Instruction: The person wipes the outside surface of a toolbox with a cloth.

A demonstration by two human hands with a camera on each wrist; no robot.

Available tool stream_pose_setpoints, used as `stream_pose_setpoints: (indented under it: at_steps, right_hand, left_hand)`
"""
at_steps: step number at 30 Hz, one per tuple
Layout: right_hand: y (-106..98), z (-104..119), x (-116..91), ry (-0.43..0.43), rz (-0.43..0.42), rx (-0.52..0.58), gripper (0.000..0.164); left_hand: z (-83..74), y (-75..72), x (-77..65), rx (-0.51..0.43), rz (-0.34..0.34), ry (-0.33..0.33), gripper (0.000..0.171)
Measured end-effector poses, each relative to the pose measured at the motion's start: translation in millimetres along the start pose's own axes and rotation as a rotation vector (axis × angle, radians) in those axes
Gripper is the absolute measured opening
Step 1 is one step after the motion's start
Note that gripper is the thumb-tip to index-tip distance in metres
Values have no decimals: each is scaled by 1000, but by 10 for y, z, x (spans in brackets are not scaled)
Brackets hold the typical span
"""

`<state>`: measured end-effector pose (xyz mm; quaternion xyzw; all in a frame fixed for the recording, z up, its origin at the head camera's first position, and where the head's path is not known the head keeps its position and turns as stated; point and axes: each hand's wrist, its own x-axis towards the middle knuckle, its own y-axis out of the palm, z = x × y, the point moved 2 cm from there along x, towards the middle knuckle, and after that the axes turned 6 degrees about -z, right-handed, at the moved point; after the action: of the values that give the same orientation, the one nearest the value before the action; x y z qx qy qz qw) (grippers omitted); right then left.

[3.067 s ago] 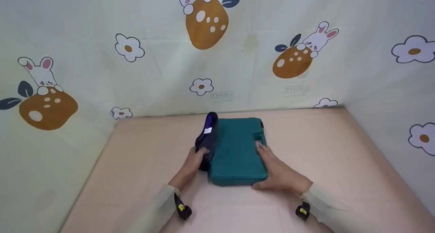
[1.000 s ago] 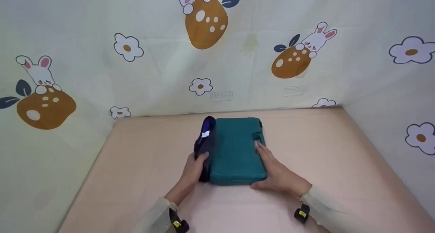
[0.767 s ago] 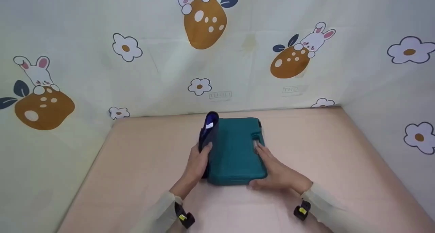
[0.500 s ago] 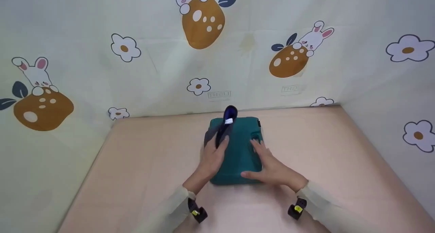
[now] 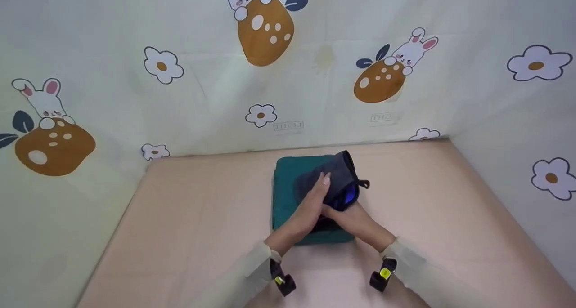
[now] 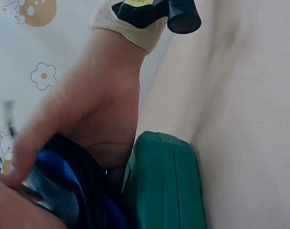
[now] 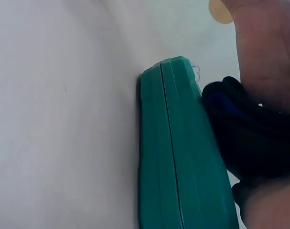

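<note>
A dark grey cloth mitt (image 5: 335, 175) with a blue lining, black bound edge and small loop is tilted over the green plastic case (image 5: 284, 186), its open end facing right. My left hand (image 5: 306, 209) grips it with the thumb on top and the fingers hidden underneath. My right hand (image 5: 359, 218) holds it near the opening, its thumb reaching my left hand. In the left wrist view the lining (image 6: 56, 167) shows between the right thumb and palm. From the right wrist the case (image 7: 178, 143) appears flat on the table, with the mitt beside its upper face.
A pale peach cloth (image 5: 202, 218) covers the table. Light walls printed with rabbits and flowers, such as the back wall (image 5: 216, 87), enclose it at the back and both sides. Each wrist carries a black camera band (image 5: 282, 278).
My left hand has carried the mitt rightward from the case's left side, turning its opening right. My right hand has left the case's handle side and taken hold of the mitt.
</note>
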<state>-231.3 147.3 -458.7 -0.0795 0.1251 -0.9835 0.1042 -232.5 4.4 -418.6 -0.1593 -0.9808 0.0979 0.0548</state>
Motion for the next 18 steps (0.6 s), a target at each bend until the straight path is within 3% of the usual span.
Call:
stream_pose_setpoints:
  at_steps: [7,13,18]
  right_hand:
    - [2,-53,24,85,-179,16,75]
    - [-36,-86,-11,91,-246,14,65]
    - [-88,-88,-102,92,-257,56,64]
  left_hand:
    - [0,-35,-11,29,39,-11,68]
    - [-36,-85,57,-58,-8,-103,67]
    - [-85,-126,214,-133,-87,-177,57]
